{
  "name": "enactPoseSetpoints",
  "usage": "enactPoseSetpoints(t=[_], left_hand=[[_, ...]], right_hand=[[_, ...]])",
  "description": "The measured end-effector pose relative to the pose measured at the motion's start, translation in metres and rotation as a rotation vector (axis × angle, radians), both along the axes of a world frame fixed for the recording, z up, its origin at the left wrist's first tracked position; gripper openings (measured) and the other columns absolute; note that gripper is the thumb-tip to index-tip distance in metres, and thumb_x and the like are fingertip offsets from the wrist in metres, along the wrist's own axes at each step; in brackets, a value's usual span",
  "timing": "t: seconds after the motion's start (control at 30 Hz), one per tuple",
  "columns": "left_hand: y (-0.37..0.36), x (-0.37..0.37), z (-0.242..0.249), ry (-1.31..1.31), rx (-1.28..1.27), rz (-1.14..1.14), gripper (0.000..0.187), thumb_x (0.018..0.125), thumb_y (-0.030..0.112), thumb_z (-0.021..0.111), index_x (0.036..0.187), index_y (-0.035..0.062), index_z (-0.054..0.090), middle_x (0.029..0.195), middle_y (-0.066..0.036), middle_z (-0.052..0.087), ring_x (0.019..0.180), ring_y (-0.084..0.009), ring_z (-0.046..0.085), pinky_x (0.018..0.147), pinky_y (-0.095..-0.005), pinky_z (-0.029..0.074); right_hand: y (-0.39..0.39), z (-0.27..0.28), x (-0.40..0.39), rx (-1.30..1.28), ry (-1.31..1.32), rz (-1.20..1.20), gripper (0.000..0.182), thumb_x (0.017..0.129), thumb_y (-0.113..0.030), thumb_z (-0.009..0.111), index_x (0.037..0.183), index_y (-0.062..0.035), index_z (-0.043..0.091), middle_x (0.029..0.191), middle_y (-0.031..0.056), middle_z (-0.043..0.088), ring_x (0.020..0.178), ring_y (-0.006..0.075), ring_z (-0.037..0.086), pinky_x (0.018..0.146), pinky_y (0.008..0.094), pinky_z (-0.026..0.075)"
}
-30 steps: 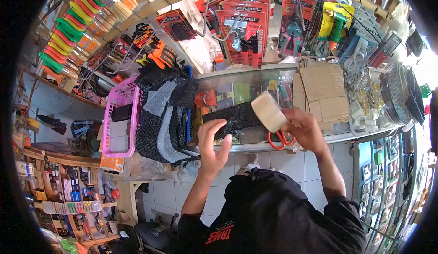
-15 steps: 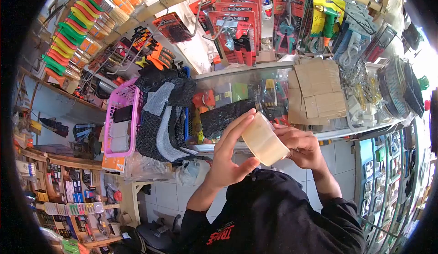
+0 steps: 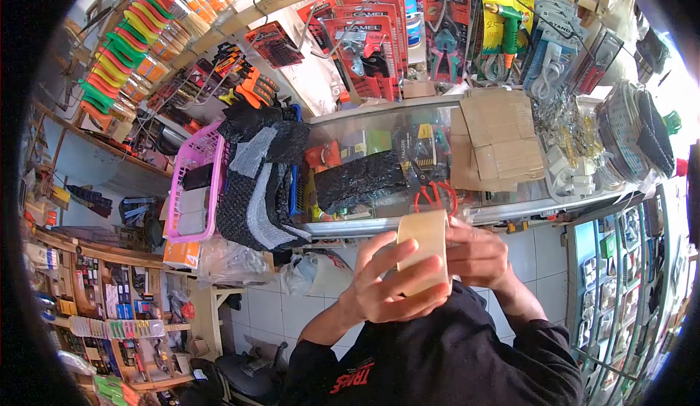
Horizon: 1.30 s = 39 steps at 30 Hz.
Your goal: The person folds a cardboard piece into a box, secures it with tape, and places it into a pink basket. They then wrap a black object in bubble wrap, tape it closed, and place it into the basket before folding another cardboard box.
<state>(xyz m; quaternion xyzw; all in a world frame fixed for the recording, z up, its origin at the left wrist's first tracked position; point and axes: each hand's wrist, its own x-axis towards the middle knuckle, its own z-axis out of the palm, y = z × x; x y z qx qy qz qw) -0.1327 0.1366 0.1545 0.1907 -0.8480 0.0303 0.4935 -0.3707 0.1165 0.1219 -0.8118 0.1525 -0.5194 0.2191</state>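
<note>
A wide roll of tape (image 3: 423, 249), yellowish and clear, is held upright in front of my chest. My left hand (image 3: 394, 278) wraps its fingers round the roll's left and lower side. At the roll's right edge is my right hand (image 3: 477, 254), its fingers bent against the rim; what its fingertips hold is hidden. Just beyond the hands, red-handled scissors (image 3: 436, 196) lie on the glass counter (image 3: 350, 229). A black plastic-wrapped package (image 3: 361, 181) rests on the counter to their left.
Flattened cardboard (image 3: 503, 140) lies on the counter's right part. A pink basket (image 3: 173, 209) and bubble wrap (image 3: 255, 194) are at the left. Carded tools (image 3: 364, 49) hang above the counter. A glass cabinet (image 3: 612, 282) stands at the right.
The tape roll has turned more upright and moved slightly lower. My left hand's fingers have come round its face. The red scissor handles now show clearly beyond the roll.
</note>
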Motion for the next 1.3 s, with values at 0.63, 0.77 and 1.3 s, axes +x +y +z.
enactPoseSetpoints(t=[0.63, 0.77, 1.3], left_hand=[[0.049, -0.043, -0.035, 0.384, 1.265, -0.749, 0.109, 0.085, 0.085, 0.061, 0.16, 0.0092, 0.039, 0.161, -0.027, 0.037, 0.148, -0.039, 0.041, 0.114, -0.05, 0.036], [0.041, -0.059, -0.049, 0.391, 1.321, -0.818, 0.083, 0.102, 0.059, 0.063, 0.162, 0.0082, 0.038, 0.16, -0.02, 0.045, 0.145, -0.0328, 0.045, 0.112, -0.0469, 0.038], [0.011, -0.105, -0.098, 0.67, 1.125, -0.643, 0.02, 0.102, 0.022, 0.075, 0.104, 0.0051, 0.064, 0.125, -0.015, 0.059, 0.127, -0.0311, 0.058, 0.113, -0.0523, 0.045]], right_hand=[[0.084, 0.003, -0.068, -0.379, 0.172, -0.003, 0.016, 0.086, -0.007, 0.072, 0.099, -0.0026, 0.081, 0.11, 0.0112, 0.078, 0.122, 0.0279, 0.072, 0.114, 0.0517, 0.053], [0.104, -0.033, -0.068, 0.119, -0.206, 0.227, 0.013, 0.089, -0.008, 0.076, 0.095, 0.0029, 0.079, 0.109, 0.0155, 0.078, 0.122, 0.0369, 0.071, 0.114, 0.0559, 0.051], [0.138, -0.109, 0.006, 0.885, -1.328, 0.482, 0.033, 0.082, -0.001, 0.09, 0.089, -0.0113, 0.06, 0.101, 0.0035, 0.067, 0.146, 0.0329, 0.05, 0.108, 0.0428, 0.053]])
